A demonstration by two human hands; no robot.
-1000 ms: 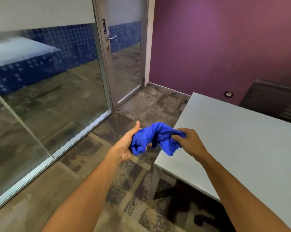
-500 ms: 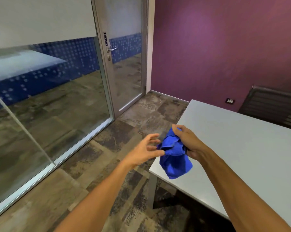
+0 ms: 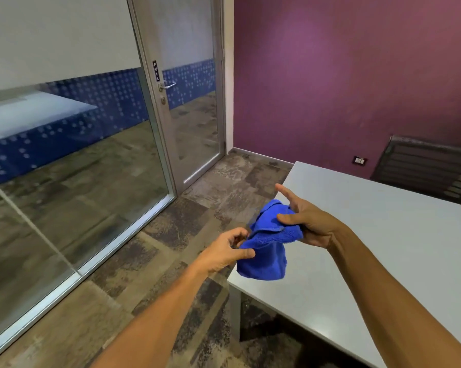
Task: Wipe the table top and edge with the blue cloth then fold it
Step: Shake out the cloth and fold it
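Observation:
A crumpled blue cloth (image 3: 268, 251) hangs in the air over the near left corner of the pale grey table (image 3: 383, 235). My right hand (image 3: 303, 221) holds its upper part between thumb and palm, with the index finger sticking out. My left hand (image 3: 229, 251) pinches the cloth's left edge with thumb and curled fingers. The lower half of the cloth droops toward the table edge.
A glass wall (image 3: 64, 181) and a glass door with a metal handle (image 3: 168, 85) stand to the left. A purple wall with a socket (image 3: 359, 160) is behind the table. A dark slatted chair (image 3: 431, 166) sits at the table's far side. Patterned floor lies between table and glass.
The cloth went from being stretched between both hands to bunched in my right hand; my left hand let go, then took hold of its left edge again. Both hands moved slightly toward the table.

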